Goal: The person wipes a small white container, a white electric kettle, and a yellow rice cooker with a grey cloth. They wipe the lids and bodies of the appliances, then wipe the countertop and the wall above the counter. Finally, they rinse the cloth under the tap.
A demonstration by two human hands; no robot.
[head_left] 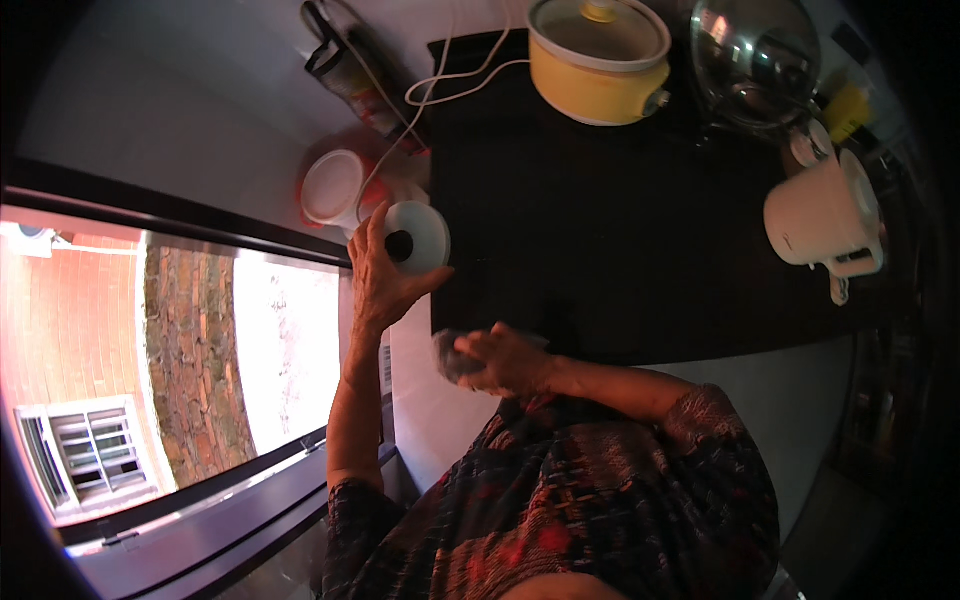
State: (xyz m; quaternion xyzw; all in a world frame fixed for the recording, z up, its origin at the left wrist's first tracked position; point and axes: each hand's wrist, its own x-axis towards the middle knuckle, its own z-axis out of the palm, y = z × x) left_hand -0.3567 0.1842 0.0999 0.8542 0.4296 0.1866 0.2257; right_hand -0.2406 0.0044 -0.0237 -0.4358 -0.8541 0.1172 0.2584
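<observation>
At the left edge of the black tabletop (600,230), my left hand (378,285) curves its thumb and fingers around a white round thing with a dark round centre (430,235). Whether that dark centre is a knob or a hole, I cannot tell. Closer to my body, my right hand (510,362) is closed on a crumpled grey cloth (455,358) by the table's front left corner. Part of the cloth is hidden under the fingers, and it looks slightly blurred.
A yellow electric pot (590,85) with a lid stands at the back, its white cord (470,92) looping left. Far right are a glass lid (750,60) and a white jug (815,215). A white-lidded red tub (333,187) sits beyond my left hand, beside a window (240,340).
</observation>
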